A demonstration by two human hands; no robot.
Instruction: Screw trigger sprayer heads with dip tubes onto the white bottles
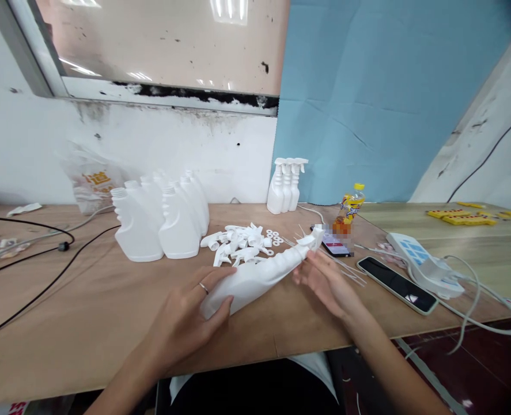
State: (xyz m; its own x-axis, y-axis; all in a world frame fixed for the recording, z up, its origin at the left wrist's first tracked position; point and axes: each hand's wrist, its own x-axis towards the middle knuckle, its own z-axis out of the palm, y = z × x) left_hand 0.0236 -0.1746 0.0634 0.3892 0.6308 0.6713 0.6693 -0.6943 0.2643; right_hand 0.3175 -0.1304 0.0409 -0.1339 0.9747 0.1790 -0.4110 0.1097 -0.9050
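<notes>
Fingers, left: head view; left hand [190, 314] curled round the base end of a white plastic bottle [249, 285], thumb on near side, other fingers over the far side; firm-looking grip.
Fingers, right: right hand [326, 282] bent in at the neck, fingertips gathered close under a white plastic trigger spray head [314, 235]; how tightly they press, can't tell.
Bottle: between both hands above the near table edge, tilted, neck to the right; whether its base touches the wood, can't tell.
Why held so: left likely steadies the body, leaving right free to work at the collar.
Parts pile: loose white spray heads [240, 242], small white rings [275, 237] and thin white tubes [354, 275] just beyond the hands, probably for short reaches.
Bottle stock: topless white bottles [180, 225] upright in a cluster, left; likely grouped for easy picking.
Topped bottles: three white bottles with spray heads [283, 193] stand at back, apart from the stock, perhaps to keep them sorted.
Surface: brown wooden tabletop [86, 357]; right side has a black-screened phone [397, 283], white power strip [423, 262], yellow-capped drink bottle [352, 206].
Room: stained white wall [220, 141], window above, light-blue cloth [350, 109] hanging right.
</notes>
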